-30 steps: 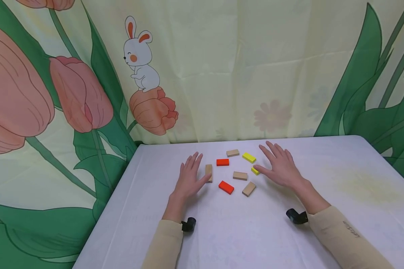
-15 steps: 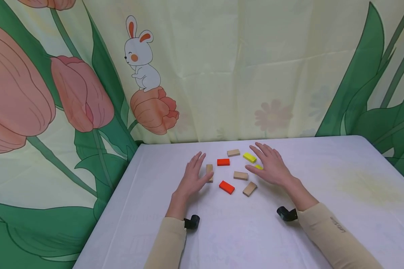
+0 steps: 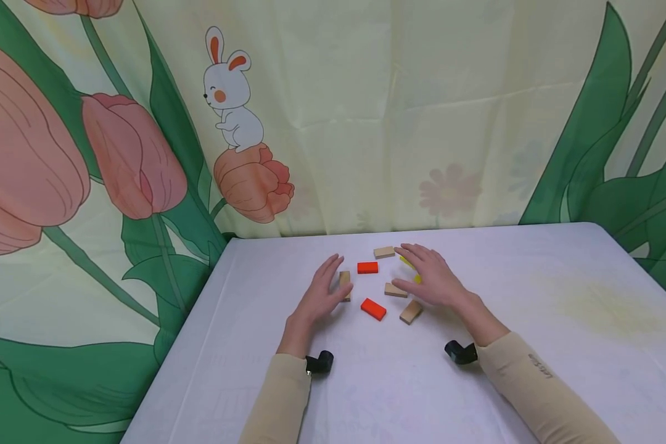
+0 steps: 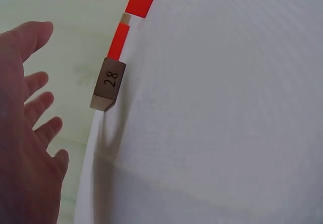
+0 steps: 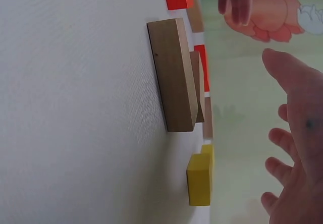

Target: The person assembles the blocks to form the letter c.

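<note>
My left hand hovers at the left of the scattered blocks with its fingers spread and nothing in it. It partly overlaps an upright-lying plain wooden block, which shows the number 28 in the left wrist view. Over the right side of the group, my right hand is spread and holds nothing. Behind its fingers the yellow blocks are mostly hidden in the head view. Between the hands lie a red block, a nearer slanted red block and a wooden block.
Another wooden block lies at the back, and a slanted one near the right hand. A white cloth covers the table. Behind it hangs a printed curtain with tulips and a rabbit.
My right hand has moved left, over the yellow blocks, which it now mostly covers in the head view. My left hand has shifted slightly to the right. The blocks have stayed put.
</note>
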`<state>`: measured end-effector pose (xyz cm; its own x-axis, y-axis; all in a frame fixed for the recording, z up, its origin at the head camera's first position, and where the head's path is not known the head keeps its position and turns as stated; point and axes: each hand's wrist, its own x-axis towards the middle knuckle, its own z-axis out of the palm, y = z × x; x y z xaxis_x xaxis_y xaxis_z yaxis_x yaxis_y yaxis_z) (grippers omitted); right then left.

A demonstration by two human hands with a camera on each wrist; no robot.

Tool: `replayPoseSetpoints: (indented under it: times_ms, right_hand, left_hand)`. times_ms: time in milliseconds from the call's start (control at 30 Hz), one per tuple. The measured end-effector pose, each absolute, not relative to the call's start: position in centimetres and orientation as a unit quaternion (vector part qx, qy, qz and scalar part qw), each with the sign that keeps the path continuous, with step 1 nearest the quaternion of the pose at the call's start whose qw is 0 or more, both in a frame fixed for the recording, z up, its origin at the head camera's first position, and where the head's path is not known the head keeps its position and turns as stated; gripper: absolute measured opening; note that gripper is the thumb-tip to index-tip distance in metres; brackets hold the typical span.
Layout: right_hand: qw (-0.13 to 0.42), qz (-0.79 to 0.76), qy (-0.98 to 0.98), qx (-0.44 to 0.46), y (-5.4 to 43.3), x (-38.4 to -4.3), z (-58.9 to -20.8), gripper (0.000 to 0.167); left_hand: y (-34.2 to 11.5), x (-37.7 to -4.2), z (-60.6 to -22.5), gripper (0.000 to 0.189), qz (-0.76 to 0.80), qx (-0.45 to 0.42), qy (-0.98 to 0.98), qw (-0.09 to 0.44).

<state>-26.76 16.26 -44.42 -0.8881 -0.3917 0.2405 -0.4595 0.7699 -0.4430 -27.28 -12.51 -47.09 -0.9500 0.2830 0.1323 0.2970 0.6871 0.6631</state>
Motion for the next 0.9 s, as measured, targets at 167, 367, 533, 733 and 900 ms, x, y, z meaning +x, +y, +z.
replayPoseSetpoints:
  times_ms: [167, 367, 533, 733, 900]
  right_hand:
    - [0.057, 0.270, -0.928, 0.249, 15.7, -26.7, -44.5, 0.075]
    - [0.039, 0.297, -0.917, 0.262, 14.8, -26.7, -44.5, 0.070]
    - [0.038, 0.298, -0.911, 0.283, 14.2, -26.8, -44.9, 0.066]
    - [0.028, 0.311, -0.896, 0.316, 13.3, -26.3, -44.8, 0.061]
    - [0.005, 0.306, -0.891, 0.336, 12.8, -26.1, -45.2, 0.057]
  left_hand:
    - [-12.8, -27.5, -47.5, 0.068, -0.374, -0.159, -0.914, -0.005]
    - [-12.8, -27.6, -47.7, 0.066, -0.373, -0.153, -0.915, -0.018]
    - [-12.8, -27.6, -47.8, 0.064, -0.371, -0.149, -0.916, -0.023]
    - [-12.9, -27.8, -48.1, 0.062, -0.364, -0.150, -0.919, -0.026]
    - [-13.1, -27.8, -48.2, 0.061, -0.361, -0.153, -0.919, -0.029]
